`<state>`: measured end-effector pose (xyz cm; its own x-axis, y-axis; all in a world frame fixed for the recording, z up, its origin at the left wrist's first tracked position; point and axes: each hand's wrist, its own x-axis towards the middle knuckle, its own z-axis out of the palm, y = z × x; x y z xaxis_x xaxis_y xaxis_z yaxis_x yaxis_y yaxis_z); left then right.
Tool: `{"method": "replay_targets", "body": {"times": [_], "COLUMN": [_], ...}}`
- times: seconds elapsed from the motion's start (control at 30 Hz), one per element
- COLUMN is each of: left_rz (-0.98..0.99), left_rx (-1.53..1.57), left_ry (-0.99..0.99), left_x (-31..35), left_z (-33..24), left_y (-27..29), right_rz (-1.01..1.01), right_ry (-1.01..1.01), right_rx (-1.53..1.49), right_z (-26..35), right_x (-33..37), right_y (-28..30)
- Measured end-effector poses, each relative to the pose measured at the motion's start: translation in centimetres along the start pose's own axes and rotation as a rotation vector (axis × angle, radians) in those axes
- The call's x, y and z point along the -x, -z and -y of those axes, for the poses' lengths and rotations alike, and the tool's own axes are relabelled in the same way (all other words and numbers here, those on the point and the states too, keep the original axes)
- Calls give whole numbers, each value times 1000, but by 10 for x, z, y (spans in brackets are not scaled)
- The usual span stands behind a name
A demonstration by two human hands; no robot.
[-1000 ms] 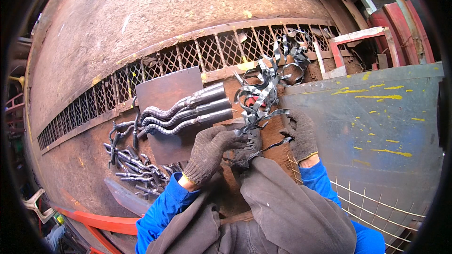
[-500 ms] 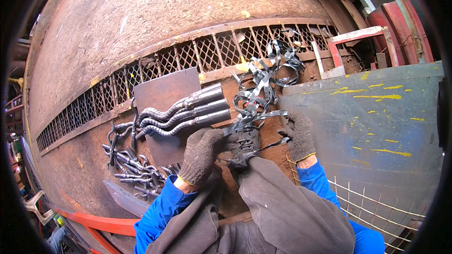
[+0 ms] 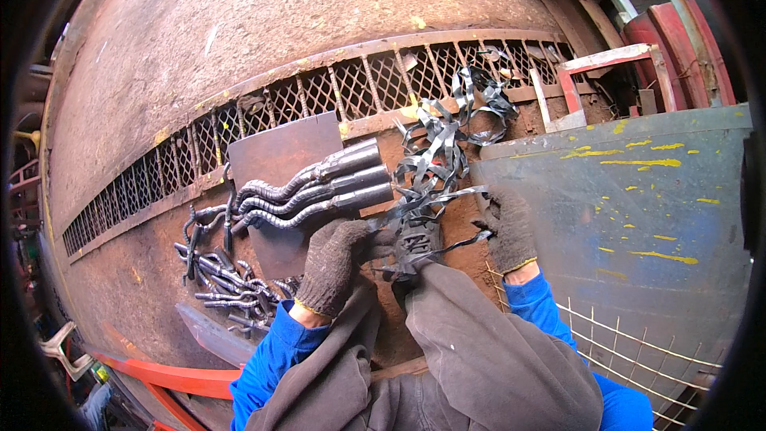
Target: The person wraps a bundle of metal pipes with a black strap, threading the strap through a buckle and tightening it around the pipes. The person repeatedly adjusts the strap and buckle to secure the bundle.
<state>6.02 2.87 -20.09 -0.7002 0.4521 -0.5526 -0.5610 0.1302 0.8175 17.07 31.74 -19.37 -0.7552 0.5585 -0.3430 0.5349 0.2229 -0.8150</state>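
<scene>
Left hand (image 3: 333,259) has slid left, away from the shoe (image 3: 416,241), so shiny strips (image 3: 437,158) stretch between both hands. Its fingers pinch one; the right hand (image 3: 509,231), fingers bent, seems to hold two ends.

Grips tangled dark strips (image 3: 435,161) in gloved left hand (image 3: 333,263), touching them with gloved right hand (image 3: 511,227). Has bent pipes (image 3: 355,183) lying farther left.
</scene>
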Motion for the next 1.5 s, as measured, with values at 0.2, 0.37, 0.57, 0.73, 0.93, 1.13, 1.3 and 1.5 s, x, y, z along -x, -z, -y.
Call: {"method": "replay_targets", "body": {"times": [0.2, 0.37, 0.57, 0.73, 0.93, 1.13, 1.3, 1.5], "left_rz": [-40, -130, -196, -249, -287, -194, -298, -371], "left_rx": [-230, -605, -248, -156, -20, 136, 172, 283], "left_ry": [-224, -425, -299, -237, -228, -3, 1, 28], "left_x": [8, 8, 10, 14, 15, 29, 34, 47], "left_z": [-14, -19, -21, -31, -20, -41, -23, -32], "left_y": [0, -2, -4, -9, -5, 1, 19, 24], "right_rz": [-182, -215, -191, -223, -229, -263, -371, -532], "right_ry": [332, 253, 98, -1, 103, 52, 159, 76], "right_rx": [284, 93, -128, -384, -165, -379, -453, -548], "right_z": [29, 19, 38, 42, 50, 52, 64, 93], "right_x": [10, 0, 3, 1, 6, 9, 6, 17], "right_y": [8, 25, 32, 33, 36, 47, 66, 65]}}
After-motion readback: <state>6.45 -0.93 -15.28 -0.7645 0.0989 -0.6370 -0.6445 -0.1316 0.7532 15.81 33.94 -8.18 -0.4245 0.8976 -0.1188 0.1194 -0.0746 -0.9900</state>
